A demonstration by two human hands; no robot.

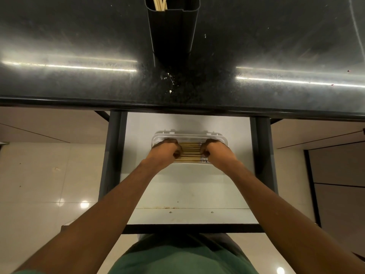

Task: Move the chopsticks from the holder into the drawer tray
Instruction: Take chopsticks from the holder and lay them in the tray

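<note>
A tall black holder [172, 32] stands on the dark countertop at top centre, with a few wooden chopsticks [160, 3] still sticking out of it. Below the counter an open white drawer [189, 190] holds a clear plastic tray [189, 136]. Several chopsticks [189, 152] lie side by side across the tray. My left hand [166, 150] curls over their left ends and my right hand [214, 151] curls over their right ends. Both hands hide the chopstick tips.
The black stone countertop [79, 80] overhangs the back of the drawer. Dark drawer rails [113, 155] run along both sides. The drawer front edge [193, 228] is near my body. Glossy floor tiles lie left and right.
</note>
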